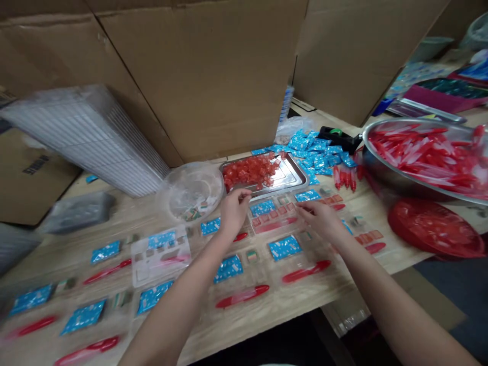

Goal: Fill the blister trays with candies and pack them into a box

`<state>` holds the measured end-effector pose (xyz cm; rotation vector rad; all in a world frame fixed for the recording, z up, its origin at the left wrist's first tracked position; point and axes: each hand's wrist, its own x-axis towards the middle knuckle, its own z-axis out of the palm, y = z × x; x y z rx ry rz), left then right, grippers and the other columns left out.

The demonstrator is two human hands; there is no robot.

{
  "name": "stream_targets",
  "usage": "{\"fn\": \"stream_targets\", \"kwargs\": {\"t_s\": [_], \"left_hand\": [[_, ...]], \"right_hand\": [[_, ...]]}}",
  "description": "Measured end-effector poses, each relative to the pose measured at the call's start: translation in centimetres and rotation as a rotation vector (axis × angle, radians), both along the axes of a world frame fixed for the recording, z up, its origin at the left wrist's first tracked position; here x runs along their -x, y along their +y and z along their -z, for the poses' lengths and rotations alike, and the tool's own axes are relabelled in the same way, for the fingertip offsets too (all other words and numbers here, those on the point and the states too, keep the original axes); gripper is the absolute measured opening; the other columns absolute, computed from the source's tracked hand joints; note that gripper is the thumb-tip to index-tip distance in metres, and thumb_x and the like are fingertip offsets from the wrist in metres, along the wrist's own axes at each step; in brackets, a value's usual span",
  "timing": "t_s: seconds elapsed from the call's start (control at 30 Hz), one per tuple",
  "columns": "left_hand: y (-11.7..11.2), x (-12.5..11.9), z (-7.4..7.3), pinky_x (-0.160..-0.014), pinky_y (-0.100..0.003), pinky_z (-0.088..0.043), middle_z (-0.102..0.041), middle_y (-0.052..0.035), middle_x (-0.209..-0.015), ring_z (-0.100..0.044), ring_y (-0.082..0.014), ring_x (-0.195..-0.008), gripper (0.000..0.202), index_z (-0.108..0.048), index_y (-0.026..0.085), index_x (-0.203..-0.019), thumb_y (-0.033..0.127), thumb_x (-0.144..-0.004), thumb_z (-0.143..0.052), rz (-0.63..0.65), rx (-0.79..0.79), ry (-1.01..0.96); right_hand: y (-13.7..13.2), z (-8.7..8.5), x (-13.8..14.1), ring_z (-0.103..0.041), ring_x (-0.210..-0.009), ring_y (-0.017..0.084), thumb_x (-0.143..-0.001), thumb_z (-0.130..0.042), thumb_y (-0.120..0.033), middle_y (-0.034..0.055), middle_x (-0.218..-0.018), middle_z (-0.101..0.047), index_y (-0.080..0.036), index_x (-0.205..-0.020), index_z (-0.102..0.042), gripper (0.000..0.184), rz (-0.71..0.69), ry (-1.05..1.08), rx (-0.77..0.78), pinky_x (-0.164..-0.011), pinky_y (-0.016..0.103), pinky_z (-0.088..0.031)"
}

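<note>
- Cardboard (202,76) backs the tabletop (213,325)!
- Steel bowl (385,174) — cropped at right!
- Left hand (234,208), right hand (324,218) flank a blue packet (262,207) — fingers bent, can't tell their grip.

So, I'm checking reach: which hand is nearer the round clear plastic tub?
Left. The left hand is just right of the plastic tub; the right hand is farther right, beyond the left hand.

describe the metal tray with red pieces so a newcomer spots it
Find the tall cardboard wall. Just before it, between the round clear tub and the pile of blue packets, lies the rectangular metal tray. Its silvery surface, partly heaped with small red pieces, sets it apart.
</note>
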<state>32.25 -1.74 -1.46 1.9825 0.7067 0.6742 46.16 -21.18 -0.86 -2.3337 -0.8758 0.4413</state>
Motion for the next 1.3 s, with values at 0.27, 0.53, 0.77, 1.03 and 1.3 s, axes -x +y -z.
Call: {"fn": "stream_targets", "kwargs": {"t_s": [0.27, 0.53, 0.77, 1.03, 1.3], "left_hand": [[-0.2, 1.9, -0.7, -0.087, -0.031, -0.045, -0.066, -0.0077, -0.097, -0.06, -0.0188, -0.094, 0.019, -0.065, 0.015, -0.097, 0.011, -0.084, -0.052, 0.049, -0.282, 0.138], [-2.2, 4.5, -1.4, -0.097, -0.042, -0.037, -0.06, -0.0126, -0.11, -0.052, -0.0258, -0.107, 0.028, -0.06, 0.013, -0.111, 0.019, -0.085, -0.052, 0.103, -0.469, 0.346], [-3.9, 4.1, -1.2, -0.093, -0.046, -0.039, -0.057, -0.0163, -0.113, -0.048, -0.0306, -0.108, 0.028, -0.061, 0.011, -0.106, 0.028, -0.084, -0.055, 0.091, -0.472, 0.462], [-4.1, 3.8, -0.8, -0.09, -0.042, -0.043, -0.06, -0.0125, -0.112, -0.056, -0.0243, -0.103, 0.038, -0.048, 0.015, -0.119, 0.019, -0.082, -0.056, 0.013, -0.094, 0.206], [-4.7, 6.3, -3.4, -0.085, -0.03, -0.048, -0.065, -0.0037, -0.097, -0.062, -0.0147, -0.094, 0.024, -0.057, 0.021, -0.104, 0.013, -0.081, -0.055, 0.172, 0.33, -0.148]], "right_hand": [[-0.3, 0.9, 0.5, -0.061, -0.073, 0.018, -0.085, -0.049, -0.032, 0.0108, -0.09, -0.064, -0.01, -0.108, -0.066, 0.036, 0.0, -0.172, 0.029, -0.066, 0.028, -0.045], [-0.1, 1.0, 0.6, -0.062, -0.077, 0.019, -0.087, -0.047, -0.03, 0.0101, -0.091, -0.065, -0.015, -0.101, -0.069, 0.03, -0.041, -0.286, 0.145, -0.073, 0.028, -0.045], [0.9, 0.1, 1.5, -0.062, -0.074, 0.02, -0.086, -0.045, -0.032, 0.0096, -0.08, -0.065, -0.018, -0.081, -0.07, 0.028, -0.008, -0.335, 0.266, -0.063, 0.028, -0.042], [0.0, 0.8, 1.4, -0.063, -0.078, 0.021, -0.083, -0.05, -0.039, 0.0104, -0.089, -0.068, -0.014, -0.097, -0.065, 0.032, 0.054, -0.101, -0.022, -0.066, 0.031, -0.047], [-2.9, -2.4, 3.3, -0.062, -0.077, 0.019, -0.082, -0.057, -0.04, 0.006, -0.09, -0.066, -0.021, -0.108, -0.061, 0.032, -0.04, -0.013, -0.347, -0.066, 0.031, -0.051]]}}
